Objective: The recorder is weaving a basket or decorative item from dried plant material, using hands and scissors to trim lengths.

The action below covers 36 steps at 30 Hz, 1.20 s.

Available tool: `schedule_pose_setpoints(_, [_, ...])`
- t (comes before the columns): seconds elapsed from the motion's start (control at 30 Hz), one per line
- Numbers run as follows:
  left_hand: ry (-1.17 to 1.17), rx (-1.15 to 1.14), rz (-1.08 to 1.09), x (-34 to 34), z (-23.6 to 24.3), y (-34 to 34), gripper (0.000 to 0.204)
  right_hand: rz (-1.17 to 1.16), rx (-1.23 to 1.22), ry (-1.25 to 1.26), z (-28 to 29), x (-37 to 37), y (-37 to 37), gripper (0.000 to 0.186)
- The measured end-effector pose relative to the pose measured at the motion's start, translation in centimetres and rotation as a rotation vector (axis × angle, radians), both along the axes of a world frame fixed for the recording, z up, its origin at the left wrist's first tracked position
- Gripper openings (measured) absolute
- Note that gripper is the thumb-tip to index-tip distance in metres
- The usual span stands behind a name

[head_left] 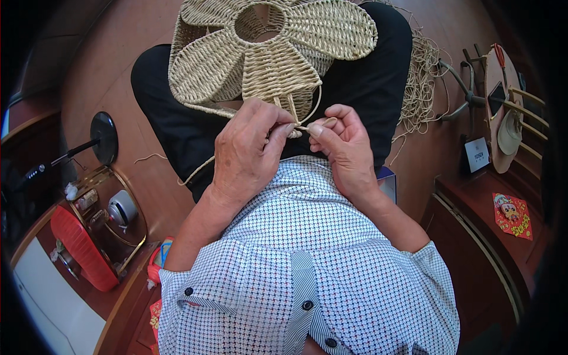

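A woven straw-coloured basket (278, 66) with a flower-shaped face and a round hole rests across my lap, between dark trousers. At the near petal's lower edge, two frame strips stick out of the weave. My left hand (248, 145) pinches the twisted straw cord (320, 97) by those strips, thumb and forefinger together. On the other side, my right hand (344, 148) is closed, with thumb and forefinger gripping a short length of the same cord, which is drawn across between the hands. More cord loops up beside the petal, and a strand trails off left of my left wrist.
A tangled heap of cord (421, 86) lies on the floor to the right. Beyond it stands a metal-legged stand (467, 97), near a wooden seat holding a phone (497, 93) and a cap (509, 133). At left are a round black base (104, 138) and a red-covered trolley (80, 245).
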State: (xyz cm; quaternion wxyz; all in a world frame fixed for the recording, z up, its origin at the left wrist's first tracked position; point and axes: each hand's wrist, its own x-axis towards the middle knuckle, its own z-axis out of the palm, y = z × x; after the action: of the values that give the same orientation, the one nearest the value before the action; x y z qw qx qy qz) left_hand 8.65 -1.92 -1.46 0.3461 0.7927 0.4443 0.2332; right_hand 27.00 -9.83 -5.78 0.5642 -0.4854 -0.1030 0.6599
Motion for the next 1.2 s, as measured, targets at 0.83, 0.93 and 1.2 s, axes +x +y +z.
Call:
schedule_pose_setpoints(0.83, [-0.041, 0.224, 0.08, 2.2, -1.7, -1.1, 0.018, 0.032, 0.175, -0.341, -0.9, 0.7, 1.4, 0.027])
schedule_pose_setpoints(0.93, [-0.014, 0.189, 0.047, 1.8, -1.3, -1.0, 0.018, 0.131, 0.135, -0.187, -1.2, 0.7, 1.3, 0.036])
schedule_pose_setpoints(1.2, [0.07, 0.142, -0.029, 1.7, -0.9, -0.3, 0.016, 0.379, 0.164, -0.431, -0.8, 0.8, 0.8, 0.02])
